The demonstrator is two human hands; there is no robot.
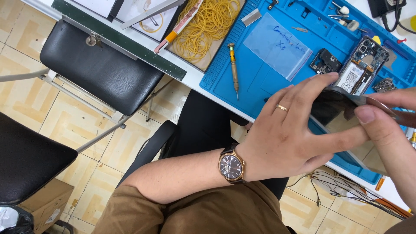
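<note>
In the head view the left hand [288, 130] reaches across from the lower left, fingers spread and curved around a dark glossy phone panel [333, 110]; its index and middle fingertips press the panel's far upper edge and the thumb runs under the near edge, so the fingers are clamped on the panel; a gold ring sits on the ring finger and a wristwatch [232, 166] with a dark dial circles the wrist; the right hand [390, 130] comes in from the right edge, its thumb lying flat on the panel's right part and a finger stretched along the top edge, pinching the same panel from the other side; the panel hangs tilted just above the blue work mat [242, 73], between the two sets of fingers; just beyond the left fingertips lies an opened phone body [362, 65] showing its inner parts, with a small dark component [325, 60] beside it; further left of the fingers rest a clear plastic bag [277, 45] and a slim screwdriver [234, 69] on the mat; well beyond those, a heap of yellow rubber bands [208, 26]; a black chair [99, 65] stands far left of the wrist
</note>
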